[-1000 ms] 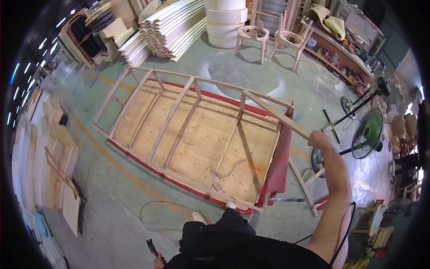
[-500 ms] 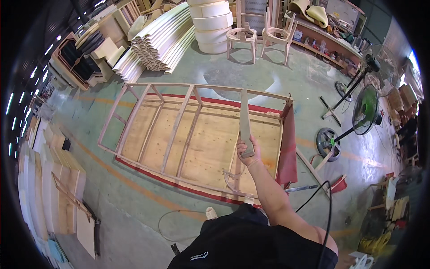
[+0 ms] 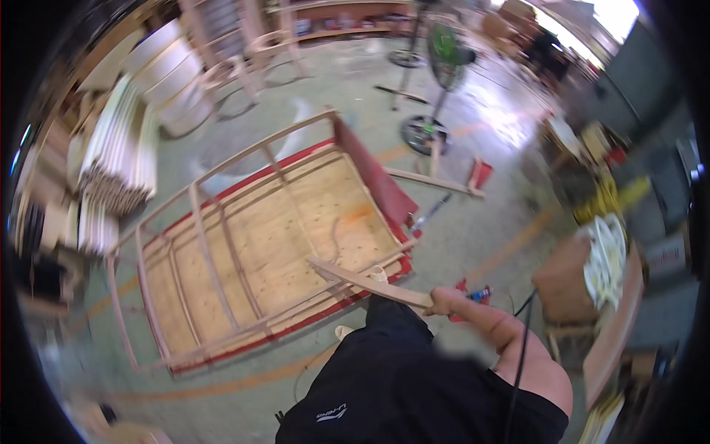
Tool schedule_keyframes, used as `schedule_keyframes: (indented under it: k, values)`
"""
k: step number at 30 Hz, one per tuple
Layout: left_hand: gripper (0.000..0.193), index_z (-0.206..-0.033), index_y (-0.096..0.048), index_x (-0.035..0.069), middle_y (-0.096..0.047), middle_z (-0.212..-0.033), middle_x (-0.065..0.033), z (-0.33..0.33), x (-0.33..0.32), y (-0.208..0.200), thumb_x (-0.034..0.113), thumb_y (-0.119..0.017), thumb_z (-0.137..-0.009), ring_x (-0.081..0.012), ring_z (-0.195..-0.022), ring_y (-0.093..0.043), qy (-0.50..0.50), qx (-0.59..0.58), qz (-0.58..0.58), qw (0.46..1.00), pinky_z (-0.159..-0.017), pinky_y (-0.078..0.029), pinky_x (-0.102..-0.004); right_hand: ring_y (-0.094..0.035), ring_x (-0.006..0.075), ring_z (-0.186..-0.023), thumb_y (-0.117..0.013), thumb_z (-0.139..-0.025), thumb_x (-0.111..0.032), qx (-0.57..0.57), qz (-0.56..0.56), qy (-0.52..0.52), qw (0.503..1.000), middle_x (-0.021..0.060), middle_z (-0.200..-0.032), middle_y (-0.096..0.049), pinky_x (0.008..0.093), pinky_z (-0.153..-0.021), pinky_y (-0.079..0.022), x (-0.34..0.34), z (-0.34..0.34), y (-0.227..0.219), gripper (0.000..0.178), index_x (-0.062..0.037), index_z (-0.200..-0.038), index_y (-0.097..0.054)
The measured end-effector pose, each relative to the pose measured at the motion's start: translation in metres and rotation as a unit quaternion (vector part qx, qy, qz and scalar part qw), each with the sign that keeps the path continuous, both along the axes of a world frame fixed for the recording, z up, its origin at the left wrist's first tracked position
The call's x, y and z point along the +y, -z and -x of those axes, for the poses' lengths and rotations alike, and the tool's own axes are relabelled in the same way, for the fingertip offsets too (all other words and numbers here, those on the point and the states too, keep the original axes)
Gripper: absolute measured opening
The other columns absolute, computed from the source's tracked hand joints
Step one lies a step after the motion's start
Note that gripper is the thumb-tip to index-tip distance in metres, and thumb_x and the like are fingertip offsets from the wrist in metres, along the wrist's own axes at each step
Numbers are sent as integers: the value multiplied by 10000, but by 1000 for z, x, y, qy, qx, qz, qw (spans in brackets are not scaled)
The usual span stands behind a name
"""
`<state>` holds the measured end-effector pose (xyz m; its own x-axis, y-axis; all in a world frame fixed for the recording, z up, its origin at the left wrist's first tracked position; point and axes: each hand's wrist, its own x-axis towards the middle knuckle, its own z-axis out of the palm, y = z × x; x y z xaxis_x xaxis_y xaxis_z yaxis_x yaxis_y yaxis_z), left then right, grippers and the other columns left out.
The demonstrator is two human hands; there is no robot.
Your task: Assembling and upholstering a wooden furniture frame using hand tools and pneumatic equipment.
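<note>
My right hand [image 3: 447, 301] is closed round one end of a long flat wooden slat [image 3: 377, 286]. The slat points left from the fist, and its far end passes over the near edge of a wooden frame [image 3: 205, 240]. That frame has crossbars and stands over a plywood panel [image 3: 288, 214] edged in red. A red and blue tool [image 3: 479, 294], partly hidden, shows just beyond my right hand; its kind I cannot make out. My left hand is out of view.
A red board [image 3: 373, 166] closes the frame's far right end. Beyond it stand a green fan [image 3: 446, 48] and an L-shaped wooden piece [image 3: 433, 180] on the floor. A dark cable [image 3: 523, 348] hangs along my right arm. White foam rolls [image 3: 166, 78] and chairs [image 3: 274, 48] stand far left.
My view has turned to the right. My right hand has swung the slat from pointing away over the frame to low at my right side, its free end now leftward.
</note>
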<state>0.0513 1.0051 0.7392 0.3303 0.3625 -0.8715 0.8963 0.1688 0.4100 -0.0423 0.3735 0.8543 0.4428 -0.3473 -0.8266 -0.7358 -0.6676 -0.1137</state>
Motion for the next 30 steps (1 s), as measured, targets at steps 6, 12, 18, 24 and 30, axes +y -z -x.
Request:
schedule_keyframes:
  k: [6, 12, 18, 24, 30]
  values:
    - [446, -833, -551, 118, -477, -609, 18, -95, -3, -18, 526, -610, -1004, -134, -514, -481, 14, -69, 57, 996, -485, -399, -309, -727, 372, -1004, -820, -773, -508, -156, -24, 271, 950, 254, -1056, -740, 438, -885, -566, 83, 75, 39, 656, 46, -1110, -720]
    - [422, -870, -571, 124, -528, -631, -4, -116, -67, -30, 517, -588, -1022, -137, -533, -514, 294, -120, -21, 948, -482, -395, -309, -730, 367, -998, -840, -780, -416, -330, 41, 478, 813, 287, -1004, -731, 437, -890, -557, 89, 79, 71, 607, 86, -1089, -694]
    - [433, -886, -590, 112, -544, -645, -8, -59, -89, -20, 525, -596, -1015, -145, -536, -525, 489, -38, -109, 865, -489, -402, -316, -738, 346, -925, -856, -771, -346, -443, 154, 566, 678, 224, -985, -751, 422, -810, -570, -5, 94, 78, 537, 74, -1067, -701]
    - [449, -906, -611, 84, -552, -660, -18, -6, -45, 0, 521, -609, -1007, -155, -539, -526, 437, 27, -70, 896, -505, -424, -323, -583, 415, -1293, -756, -855, -469, -374, 171, 595, 691, 312, -1335, -618, 426, -1079, -460, -170, 136, 92, 776, 96, -1355, -571]
    - [469, -927, -631, 55, -560, -674, -27, 114, -1, 29, 518, -622, -1000, -164, -543, -527, 241, 23, 36, 970, -522, -446, -330, -684, 253, -828, -719, -922, -389, -322, 29, 478, 817, 147, -900, -721, 398, -730, -526, -130, 116, 153, 427, 30, -1005, -723]
